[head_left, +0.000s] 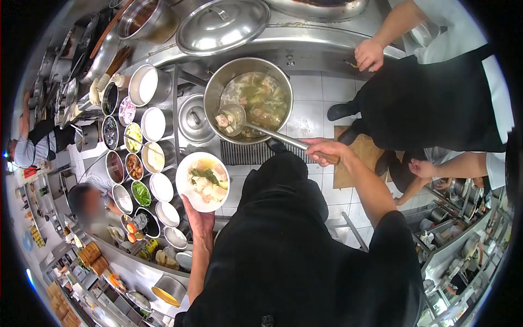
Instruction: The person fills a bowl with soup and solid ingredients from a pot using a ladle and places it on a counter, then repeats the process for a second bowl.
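Observation:
My right hand is closed around the wooden end of a long-handled ladle. The bowl of that ladle, with pieces of meat and some broth in it, sits inside a large steel pot near its left wall. Greenish broth with chunks of meat and greens fills the pot. To the left, my left hand supports a white bowl from below, its fingers partly hidden under it. Meat, green leaves and pale broth lie in the bowl.
Several steel containers of chopped ingredients stand at the left, beside stacked white bowls. A steel lid lies beyond the pot. Another lid is left of it. A co-worker in a black apron stands at the right.

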Available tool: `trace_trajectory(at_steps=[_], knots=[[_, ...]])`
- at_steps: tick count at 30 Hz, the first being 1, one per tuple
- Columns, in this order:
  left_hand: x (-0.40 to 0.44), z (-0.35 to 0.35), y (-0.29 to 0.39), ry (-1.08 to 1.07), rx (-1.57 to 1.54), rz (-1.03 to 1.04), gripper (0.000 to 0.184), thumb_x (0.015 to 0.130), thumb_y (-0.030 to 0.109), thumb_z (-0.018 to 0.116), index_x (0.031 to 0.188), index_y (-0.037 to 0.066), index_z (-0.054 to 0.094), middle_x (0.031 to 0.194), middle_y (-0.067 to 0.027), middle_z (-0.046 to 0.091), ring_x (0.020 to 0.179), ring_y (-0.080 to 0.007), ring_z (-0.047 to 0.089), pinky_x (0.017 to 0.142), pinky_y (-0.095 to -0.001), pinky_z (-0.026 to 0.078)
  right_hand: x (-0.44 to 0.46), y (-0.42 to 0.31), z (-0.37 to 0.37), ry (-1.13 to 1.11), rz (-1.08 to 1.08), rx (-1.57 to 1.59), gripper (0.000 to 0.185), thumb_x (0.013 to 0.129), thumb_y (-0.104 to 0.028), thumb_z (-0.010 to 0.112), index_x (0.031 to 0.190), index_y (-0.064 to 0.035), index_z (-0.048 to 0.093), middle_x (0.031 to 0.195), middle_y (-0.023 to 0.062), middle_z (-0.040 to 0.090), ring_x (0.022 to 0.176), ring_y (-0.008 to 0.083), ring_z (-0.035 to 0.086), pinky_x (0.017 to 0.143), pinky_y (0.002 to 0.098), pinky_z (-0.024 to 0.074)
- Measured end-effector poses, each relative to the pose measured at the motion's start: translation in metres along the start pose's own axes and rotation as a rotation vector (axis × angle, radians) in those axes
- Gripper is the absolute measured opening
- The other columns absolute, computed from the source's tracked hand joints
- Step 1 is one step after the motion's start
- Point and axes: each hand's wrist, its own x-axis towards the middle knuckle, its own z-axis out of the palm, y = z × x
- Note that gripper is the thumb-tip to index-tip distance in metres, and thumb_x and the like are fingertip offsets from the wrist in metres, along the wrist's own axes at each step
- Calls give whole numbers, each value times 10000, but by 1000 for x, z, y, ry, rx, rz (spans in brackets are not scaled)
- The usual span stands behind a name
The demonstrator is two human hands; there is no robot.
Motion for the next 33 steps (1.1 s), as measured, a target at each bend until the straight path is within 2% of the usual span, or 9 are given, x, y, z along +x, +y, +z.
trace_trajectory(at_steps=[14,17,20,22,27,30,33], knots=[[-2,-1,2,-34,23,-10,734,984,612,440,1525,138,296,1516,-102,424,1341,-306,484,1042,-510,479,-41,-14,24,53,-189,20,724,927,-87,567,1571,-161,243,617,16,471,390,84,410,358,230,352],[-4,4,2,-12,14,-13,730,964,601,503,1494,120,361,1468,-81,492,1288,-288,538,1018,-476,499,-48,-12,23,73,-210,33,711,929,-87,562,1567,-162,256,616,16,472,390,84,409,356,229,360],[-1,3,2,-30,38,-25,738,982,625,426,1529,147,295,1522,-100,417,1347,-306,477,1048,-517,469,-56,-12,23,71,-237,33,702,930,-87,558,1564,-172,267,615,17,472,391,88,414,356,230,363],[-2,5,0,-40,6,8,720,960,586,526,1489,123,373,1473,-82,487,1305,-287,521,1027,-494,488,-63,-11,24,79,-259,-10,728,941,-115,573,1578,-171,225,613,-5,473,402,78,410,372,226,370],[9,-10,-1,-128,24,2,731,972,594,487,1519,136,328,1512,-95,435,1348,-290,472,1083,-497,437,-65,-1,28,55,-234,65,727,940,-126,599,1571,-196,246,635,0,483,411,84,428,370,243,364],[10,-8,3,-117,37,-36,737,949,605,523,1512,163,345,1498,-77,453,1333,-282,488,1024,-490,492,-52,16,28,15,-278,50,726,940,-125,594,1571,-215,247,635,0,480,418,87,429,369,244,359],[19,-10,2,-156,13,-51,759,941,610,533,1514,152,340,1503,-80,448,1334,-284,486,1023,-482,495,-61,20,43,15,-269,60,739,938,-124,588,1576,-231,230,639,1,492,426,91,433,385,244,378]])
